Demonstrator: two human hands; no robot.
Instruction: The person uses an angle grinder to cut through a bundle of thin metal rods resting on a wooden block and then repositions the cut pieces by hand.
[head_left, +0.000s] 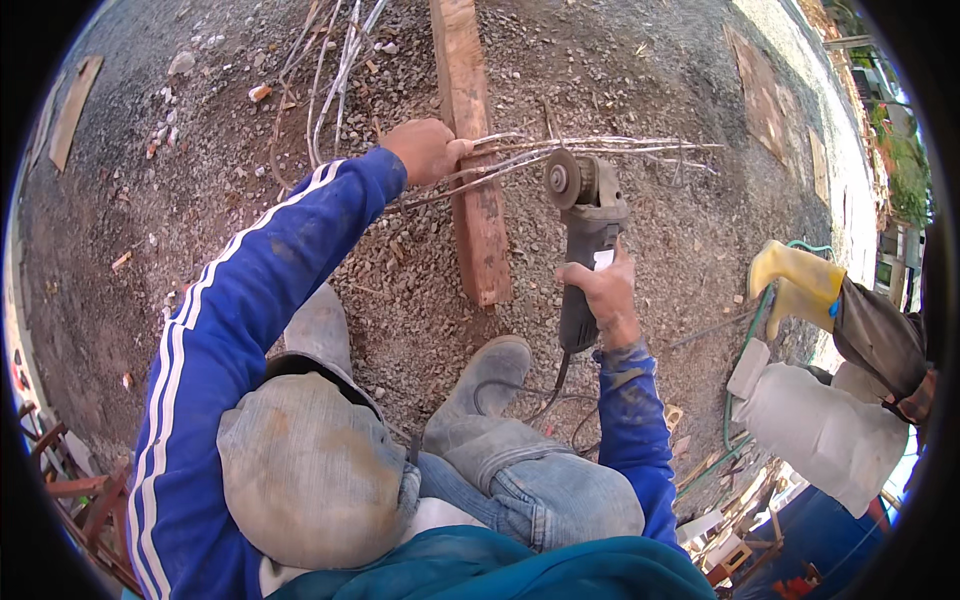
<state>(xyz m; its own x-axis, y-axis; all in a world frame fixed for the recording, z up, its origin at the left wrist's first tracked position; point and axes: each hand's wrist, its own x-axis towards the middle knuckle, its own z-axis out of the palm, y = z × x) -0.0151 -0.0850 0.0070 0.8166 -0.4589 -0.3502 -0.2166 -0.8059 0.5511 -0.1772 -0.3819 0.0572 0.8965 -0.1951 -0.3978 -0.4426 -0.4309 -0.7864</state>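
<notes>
My right hand (608, 290) is wrapped round the body of an angle grinder (588, 225). Its round disc (563, 180) faces left, right by a bundle of thin metal rods (640, 146); whether disc and rods touch, I cannot tell. The rods lie across a reddish wooden beam (484, 240) and stick out to the right. My left hand (425, 150) is closed on the rods at the beam's left edge, its fingers partly hidden. From the grinder's lower end, a dark power cord (560, 380) runs down beside my boot.
More bent rods (330, 90) lie on the gravel (370, 260) at the far left of the beam. Boards lie at both sides. At the right, a person in yellow boots (795, 280) is beside a pale sack (825, 425) and a green hose (728, 410).
</notes>
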